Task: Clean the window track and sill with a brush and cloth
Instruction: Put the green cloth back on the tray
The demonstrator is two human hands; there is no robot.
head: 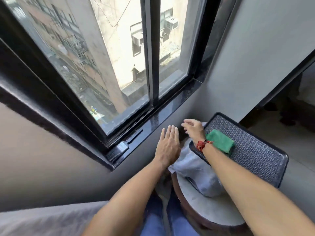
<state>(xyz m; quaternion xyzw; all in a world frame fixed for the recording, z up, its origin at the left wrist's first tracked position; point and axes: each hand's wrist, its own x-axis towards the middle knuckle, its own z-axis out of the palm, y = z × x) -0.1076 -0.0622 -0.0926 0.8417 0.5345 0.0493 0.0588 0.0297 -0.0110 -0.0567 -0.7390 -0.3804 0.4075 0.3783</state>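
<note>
Both hands empty: left hand point(167, 145) flat, right hand point(193, 127) loosely open. Brush point(121, 149) lying on sill point(172, 103); green cloth point(219, 141) on tray point(259, 155). Reaching for brush, best gripping handle firmly before sweeping track.

Bag point(199, 169) partly hidden under tray point(265, 160), arms.

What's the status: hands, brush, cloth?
Left hand open, flat, empty. Right hand loosely open, empty. Brush on sill, untouched; green cloth on tray. Nothing in the way.
</note>
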